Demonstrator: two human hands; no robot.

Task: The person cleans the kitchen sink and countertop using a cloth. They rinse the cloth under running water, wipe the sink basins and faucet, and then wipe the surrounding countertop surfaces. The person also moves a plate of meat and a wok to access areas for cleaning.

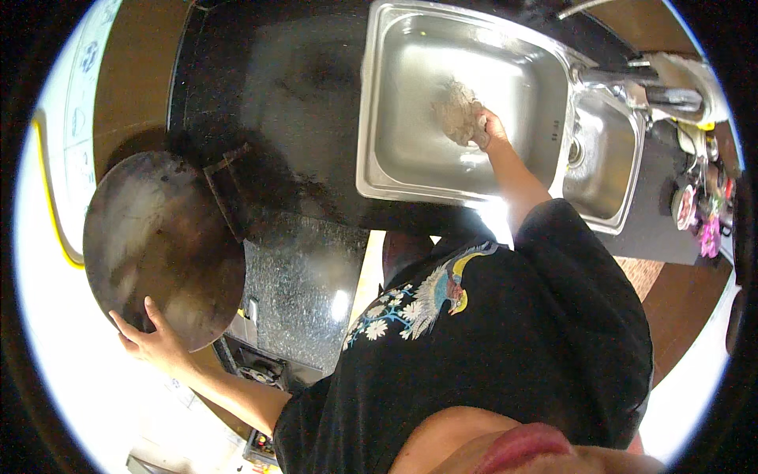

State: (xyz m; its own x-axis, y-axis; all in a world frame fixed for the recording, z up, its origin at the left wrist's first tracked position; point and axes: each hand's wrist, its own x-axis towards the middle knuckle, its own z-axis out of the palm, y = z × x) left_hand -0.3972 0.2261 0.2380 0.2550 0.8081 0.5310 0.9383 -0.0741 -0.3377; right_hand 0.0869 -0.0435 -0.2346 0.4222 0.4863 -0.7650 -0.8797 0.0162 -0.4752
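Observation:
My left hand (148, 343) grips the near rim of a dark, round metal pan or plate (163, 255), with one digit lying on its broad face and others at the edge. The disc is tilted and its face is smudged with lighter streaks. Over the larger basin of a stainless steel sink (408, 160), my right hand (492, 127) is closed around a crumpled beige-grey cloth (459, 115). The cloth hangs within the basin; whether it touches the bottom I cannot tell.
A metal tap (622, 77) stands beyond the smaller basin (604, 160). Black countertop (308, 89) lies between pan and sink, and a gas hob (260, 367) is at lower left. A yellow hose (50, 207) runs along the wall. Pink flowers (709, 237) stand at far right.

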